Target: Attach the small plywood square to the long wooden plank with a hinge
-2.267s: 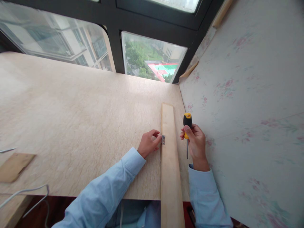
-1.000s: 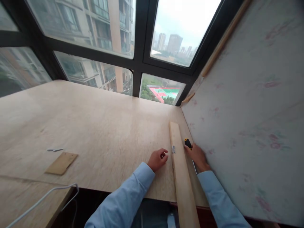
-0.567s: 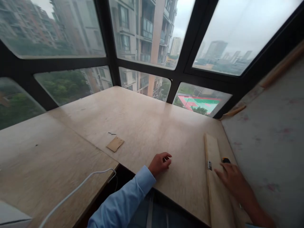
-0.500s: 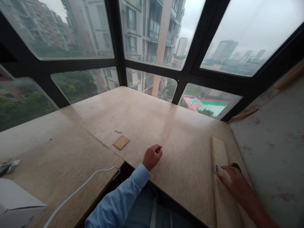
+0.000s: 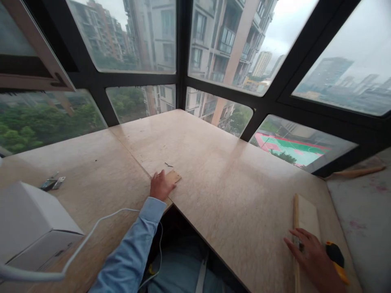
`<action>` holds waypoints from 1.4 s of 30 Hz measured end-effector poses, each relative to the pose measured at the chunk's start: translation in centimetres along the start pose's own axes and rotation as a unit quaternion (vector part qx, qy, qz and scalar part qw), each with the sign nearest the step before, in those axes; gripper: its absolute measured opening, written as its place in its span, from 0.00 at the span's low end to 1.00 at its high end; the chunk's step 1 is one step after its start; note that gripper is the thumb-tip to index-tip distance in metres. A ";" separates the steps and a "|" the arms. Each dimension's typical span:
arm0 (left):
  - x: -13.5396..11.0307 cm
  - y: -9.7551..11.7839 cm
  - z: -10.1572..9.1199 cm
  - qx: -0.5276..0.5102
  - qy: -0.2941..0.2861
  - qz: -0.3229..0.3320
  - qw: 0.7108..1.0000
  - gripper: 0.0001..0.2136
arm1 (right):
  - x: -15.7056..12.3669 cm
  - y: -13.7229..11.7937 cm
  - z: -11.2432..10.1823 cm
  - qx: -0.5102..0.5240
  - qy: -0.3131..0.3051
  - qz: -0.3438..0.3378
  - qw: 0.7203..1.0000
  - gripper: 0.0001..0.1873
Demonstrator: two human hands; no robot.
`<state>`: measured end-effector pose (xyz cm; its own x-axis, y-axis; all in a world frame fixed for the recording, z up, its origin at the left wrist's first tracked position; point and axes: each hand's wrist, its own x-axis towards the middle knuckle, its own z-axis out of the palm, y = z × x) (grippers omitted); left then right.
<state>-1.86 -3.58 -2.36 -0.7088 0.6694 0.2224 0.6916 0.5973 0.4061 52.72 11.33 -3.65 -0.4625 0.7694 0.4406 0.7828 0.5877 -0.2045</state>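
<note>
My left hand [image 5: 160, 186] is stretched out to the left and lies on a small square wooden plate [image 5: 173, 176], fingers closing over its near edge. Two small screws [image 5: 168, 165] lie just beyond the plate. My right hand [image 5: 311, 255] rests flat, fingers spread, on a long pale wooden plank [image 5: 306, 219] at the lower right. A yellow and black screwdriver [image 5: 337, 255] lies on the table right beside that hand, not held.
The beige marble-patterned table [image 5: 220, 171] runs along dark-framed windows. A white box [image 5: 33, 228] with a white cable [image 5: 100, 221] stands at the left, small metal parts [image 5: 54, 183] beyond it. A floral-papered wall [image 5: 366, 219] closes off the right.
The right hand set the screwdriver down and now rests on the plank. The left hand left the hinge and reached left to the small wooden plate. The view swung left.
</note>
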 end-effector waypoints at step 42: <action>-11.1 27.0 7.5 -0.555 -0.503 0.096 0.656 0.42 | 1.0 -0.7 -4.2 0.077 -0.184 0.095 0.975 0.30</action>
<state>25.67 8.44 -0.55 0.2124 0.9714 -0.1060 -0.1675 0.1431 0.9754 53.48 10.64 0.64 -0.4550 0.8893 0.0449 0.8106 0.4346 -0.3925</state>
